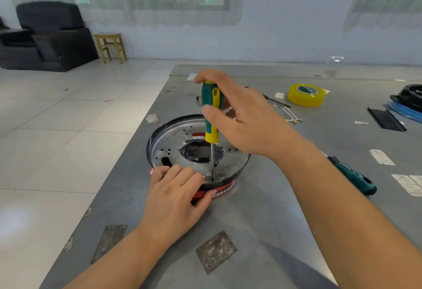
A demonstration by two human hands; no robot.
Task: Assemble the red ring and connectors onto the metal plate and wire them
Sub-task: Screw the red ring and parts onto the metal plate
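A round metal plate (169,142) with a central hole and several small holes lies on the grey table. Under its near rim shows the red ring (225,190). My left hand (177,195) grips the plate's near edge, fingers curled over the rim and thumb against the red ring. My right hand (242,115) holds a green-and-yellow screwdriver (211,115) upright by its handle. The tip of the screwdriver stands on a screw at the plate's near rim, just right of my left fingers.
A second green screwdriver (352,175) lies on the table at the right. Farther back are a yellow tape roll (306,94), thin white wires with terminals (291,116), a black strip (386,119) and a black-and-blue part (408,102). The table's left edge (137,133) drops to tiled floor.
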